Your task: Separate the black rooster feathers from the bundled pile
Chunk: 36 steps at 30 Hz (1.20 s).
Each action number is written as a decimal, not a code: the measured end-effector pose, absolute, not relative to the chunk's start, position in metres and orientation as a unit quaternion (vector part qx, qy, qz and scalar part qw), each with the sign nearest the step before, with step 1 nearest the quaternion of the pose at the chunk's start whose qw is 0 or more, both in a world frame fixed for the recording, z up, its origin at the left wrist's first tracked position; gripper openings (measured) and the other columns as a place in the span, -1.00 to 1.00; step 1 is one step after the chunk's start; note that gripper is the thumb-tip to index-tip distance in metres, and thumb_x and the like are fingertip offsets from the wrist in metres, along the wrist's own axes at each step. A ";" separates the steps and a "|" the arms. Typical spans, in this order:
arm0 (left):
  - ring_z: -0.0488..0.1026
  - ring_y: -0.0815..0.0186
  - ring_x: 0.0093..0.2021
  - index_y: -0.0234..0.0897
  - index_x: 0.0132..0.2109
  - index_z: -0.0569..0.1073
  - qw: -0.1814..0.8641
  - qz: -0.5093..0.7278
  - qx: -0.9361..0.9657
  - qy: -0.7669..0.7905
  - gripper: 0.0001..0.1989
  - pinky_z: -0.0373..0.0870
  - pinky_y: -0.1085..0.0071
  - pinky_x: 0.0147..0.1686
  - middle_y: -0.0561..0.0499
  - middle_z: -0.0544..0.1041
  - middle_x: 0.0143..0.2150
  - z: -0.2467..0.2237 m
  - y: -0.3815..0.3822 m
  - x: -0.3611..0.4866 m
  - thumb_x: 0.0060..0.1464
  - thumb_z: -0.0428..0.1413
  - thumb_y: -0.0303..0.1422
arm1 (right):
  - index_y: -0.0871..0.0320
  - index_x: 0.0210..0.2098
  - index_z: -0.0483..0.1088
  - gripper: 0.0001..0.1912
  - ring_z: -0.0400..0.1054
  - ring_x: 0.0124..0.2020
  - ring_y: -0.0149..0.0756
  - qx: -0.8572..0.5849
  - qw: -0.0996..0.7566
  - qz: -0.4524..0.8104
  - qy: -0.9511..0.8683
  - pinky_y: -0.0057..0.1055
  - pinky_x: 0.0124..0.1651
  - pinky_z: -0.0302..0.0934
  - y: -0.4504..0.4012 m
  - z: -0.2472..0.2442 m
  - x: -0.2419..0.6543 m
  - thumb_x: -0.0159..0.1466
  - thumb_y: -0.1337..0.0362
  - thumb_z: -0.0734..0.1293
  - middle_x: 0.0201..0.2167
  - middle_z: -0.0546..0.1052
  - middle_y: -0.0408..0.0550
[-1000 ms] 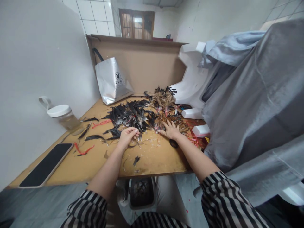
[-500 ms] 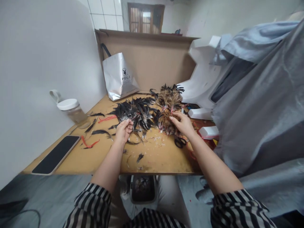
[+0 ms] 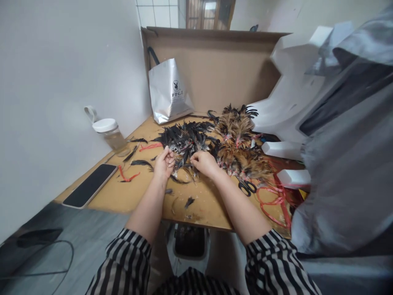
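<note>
A pile of loose black feathers (image 3: 187, 135) lies in the middle of the table. At its front left edge my left hand (image 3: 165, 164) is closed, fingers curled in and thumb against them; what it pinches is too small to make out. My right hand (image 3: 205, 162) reaches the front right edge of the same pile with thumb and forefinger pressed together. Whatever sits between those fingertips cannot be told from the feathers behind. Right of the pile are bundles of brown feathers (image 3: 235, 123), bound with red at their bases, and more brown bundles (image 3: 245, 162) nearer me.
Black-handled scissors (image 3: 247, 187) and red string (image 3: 276, 200) lie at the right. On the left are a phone (image 3: 90, 185), a lidded jar (image 3: 111, 137) and red strips (image 3: 127, 175). A silver bag (image 3: 168, 92) leans at the back. Below the table edge stands a dark bin (image 3: 189, 241).
My right hand has moved left from the brown bundles to the black pile. My left hand stays beside that pile, fingers still curled. The view has shifted, showing more scissors and red string.
</note>
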<state>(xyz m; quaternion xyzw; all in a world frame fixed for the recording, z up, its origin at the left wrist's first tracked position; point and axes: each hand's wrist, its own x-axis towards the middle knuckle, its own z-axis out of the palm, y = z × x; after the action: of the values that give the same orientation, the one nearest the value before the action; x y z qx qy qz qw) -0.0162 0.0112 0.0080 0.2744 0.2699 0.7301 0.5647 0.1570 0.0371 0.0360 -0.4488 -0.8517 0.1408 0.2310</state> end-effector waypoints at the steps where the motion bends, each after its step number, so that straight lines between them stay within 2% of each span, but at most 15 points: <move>1: 0.08 0.60 -0.75 -0.35 -0.48 0.30 0.550 0.733 0.278 0.287 -0.75 -0.14 0.65 -0.82 0.14 0.26 -0.65 0.008 0.012 -0.016 -0.10 0.12 -0.24 | 0.10 -0.40 0.45 -0.83 0.35 -0.32 -0.36 -0.464 0.214 0.127 -0.850 -0.50 -0.28 0.10 0.038 0.032 0.157 0.10 0.29 0.22 -0.40 0.51 -0.12; 7: 0.29 0.52 -0.62 -0.38 -0.51 0.37 0.424 0.756 0.316 0.385 -0.72 0.14 0.62 -0.67 0.05 0.38 -0.61 0.004 0.016 -0.010 -0.13 0.13 -0.20 | 0.05 -0.30 0.44 -0.79 0.33 -0.24 -0.31 -0.484 0.124 0.082 -0.862 -0.48 -0.26 0.09 0.039 0.019 0.163 0.11 0.23 0.22 -0.28 0.48 -0.08; 11: 0.30 0.50 -0.59 -0.36 -0.51 0.41 0.377 0.757 0.340 0.411 -0.73 0.17 0.59 -0.62 0.03 0.41 -0.56 0.005 0.016 -0.009 -0.14 0.13 -0.19 | 0.10 -0.32 0.45 -0.77 0.33 -0.24 -0.27 -0.510 0.089 0.056 -0.854 -0.45 -0.25 0.09 0.037 0.019 0.161 0.15 0.22 0.18 -0.28 0.48 0.01; 15: 0.29 0.47 -0.58 -0.36 -0.51 0.43 0.297 0.737 0.373 0.480 -0.74 0.16 0.56 -0.61 0.03 0.42 -0.56 0.005 0.015 -0.010 -0.14 0.13 -0.21 | 0.06 -0.36 0.47 -0.77 0.34 -0.31 -0.30 -0.533 0.137 0.074 -0.831 -0.47 -0.32 0.07 0.041 0.021 0.166 0.14 0.19 0.19 -0.37 0.50 -0.04; 19: 0.31 0.44 -0.52 -0.36 -0.49 0.46 0.230 0.712 0.423 0.511 -0.78 0.23 0.52 -0.49 0.03 0.44 -0.53 0.003 0.014 -0.014 -0.15 0.14 -0.24 | 0.12 -0.46 0.48 -0.76 0.30 -0.43 -0.35 -0.536 0.229 0.135 -0.801 -0.50 -0.42 0.02 0.049 0.014 0.174 0.10 0.15 0.22 -0.52 0.48 -0.09; 23: 0.29 0.45 -0.55 -0.36 -0.48 0.46 0.222 0.710 0.428 0.513 -0.78 0.23 0.51 -0.49 0.05 0.43 -0.55 0.008 0.013 -0.017 -0.16 0.14 -0.24 | 0.24 -0.57 0.44 -0.65 0.15 -0.63 -0.48 -0.507 0.339 0.314 -0.727 -0.53 -0.56 -0.07 0.054 0.006 0.168 0.06 0.07 0.22 -0.69 0.35 -0.14; 26: 0.25 0.48 -0.60 -0.36 -0.49 0.46 0.242 0.694 0.440 0.517 -0.77 0.17 0.53 -0.57 0.06 0.41 -0.59 0.014 0.013 -0.017 -0.19 0.16 -0.23 | 0.26 -0.44 0.44 -0.64 0.02 -0.72 -0.57 -0.467 0.403 0.517 -0.594 -0.55 -0.65 -0.16 0.051 0.005 0.158 0.03 0.06 0.24 -0.64 0.34 -0.16; 28: 0.22 0.50 -0.65 -0.36 -0.47 0.46 0.298 0.665 0.458 0.508 -0.76 0.12 0.54 -0.63 0.07 0.41 -0.61 0.016 0.013 -0.016 -0.22 0.18 -0.23 | 0.26 -0.37 0.43 -0.64 -0.01 -0.73 -0.60 -0.419 0.419 0.608 -0.529 -0.58 -0.68 -0.19 0.046 0.006 0.152 -0.01 0.08 0.28 -0.59 0.36 -0.16; 31: 0.19 0.53 -0.68 -0.34 -0.40 0.48 0.383 0.640 0.459 0.483 -0.74 0.06 0.56 -0.69 0.05 0.43 -0.58 0.012 0.013 -0.012 -0.25 0.20 -0.24 | 0.25 -0.38 0.42 -0.64 -0.01 -0.73 -0.60 -0.378 0.440 0.637 -0.507 -0.59 -0.69 -0.19 0.038 0.006 0.143 -0.05 0.08 0.31 -0.60 0.35 -0.16; 36: 0.14 0.55 -0.72 -0.36 -0.42 0.47 0.430 0.635 0.435 0.472 -0.74 -0.01 0.58 -0.74 0.09 0.35 -0.67 0.003 0.009 -0.007 -0.29 0.23 -0.26 | 0.25 -0.51 0.41 -0.69 -0.02 -0.74 -0.58 -0.412 0.465 0.543 -0.566 -0.58 -0.69 -0.16 0.031 -0.001 0.127 0.01 0.09 0.27 -0.70 0.31 -0.20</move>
<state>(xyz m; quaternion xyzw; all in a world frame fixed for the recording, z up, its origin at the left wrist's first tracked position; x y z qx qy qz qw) -0.0066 0.0094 0.0031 0.4347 0.4719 0.6355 0.4295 0.1274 0.0308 -0.0009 -0.4119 -0.5656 0.5425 0.4649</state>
